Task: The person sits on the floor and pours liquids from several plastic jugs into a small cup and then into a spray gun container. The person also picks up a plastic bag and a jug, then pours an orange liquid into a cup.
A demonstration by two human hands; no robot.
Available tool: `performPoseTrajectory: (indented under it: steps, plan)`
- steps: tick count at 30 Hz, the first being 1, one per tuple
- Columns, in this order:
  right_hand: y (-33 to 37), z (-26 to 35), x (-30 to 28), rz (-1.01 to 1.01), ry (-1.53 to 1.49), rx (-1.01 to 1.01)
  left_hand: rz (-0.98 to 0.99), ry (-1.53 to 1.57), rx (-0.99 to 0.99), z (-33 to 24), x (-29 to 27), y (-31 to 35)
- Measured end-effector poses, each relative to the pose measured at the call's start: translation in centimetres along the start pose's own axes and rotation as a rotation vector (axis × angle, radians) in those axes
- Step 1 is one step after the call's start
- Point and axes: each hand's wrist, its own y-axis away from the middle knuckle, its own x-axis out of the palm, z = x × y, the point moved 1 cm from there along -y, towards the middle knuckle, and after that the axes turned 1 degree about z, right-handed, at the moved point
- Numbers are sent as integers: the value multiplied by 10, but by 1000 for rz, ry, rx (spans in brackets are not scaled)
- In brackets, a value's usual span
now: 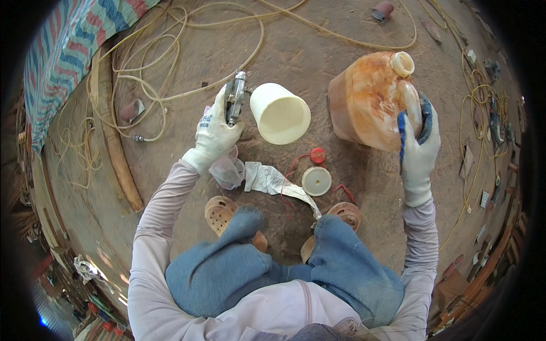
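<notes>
My left hand (217,133), in a white glove, is closed round a metal spray gun (235,99). A white plastic cup (267,108) sits at the gun's right side, its wide mouth uncovered and tilted toward me. To the right, my right hand (421,159), gloved in white and blue, grips the handle of a large translucent jug (364,96) stained orange-brown. The jug's neck is uncapped, and liquid seems to fill part of it. Between my hands on the floor lie a round whitish lid (316,181) and a red cap (317,155) with a red strip.
A crumpled white strip (267,179) and a clear plastic bag (228,170) lie before my feet. Yellowish hose (170,96) loops over the floor beyond my left hand. A wooden pole (116,153) lies at left, near a striped tarp (71,62). Thin cords (483,96) tangle at right.
</notes>
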Motion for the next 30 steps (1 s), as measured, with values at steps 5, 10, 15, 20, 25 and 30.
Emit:
performPoseTrajectory:
  steps: [5,10,15,20,25,30]
  plan:
    - [-17,-15,-22,-1,-89,78,-28,103,-26,3,6,-2]
    - [-13,-19,-44,56,-6,61,25,165,-82,-3,6,4]
    - [-12,-5,-58,186,112,58,61,185,-48,-16,3,1]
    - [-14,20,-49,315,382,-185,110,238,-84,-22,3,-9]
    - [-20,45,-23,461,571,-412,161,142,-118,-23,-4,-15]
    - [-28,62,12,559,635,-541,183,114,-186,-18,-18,-6]
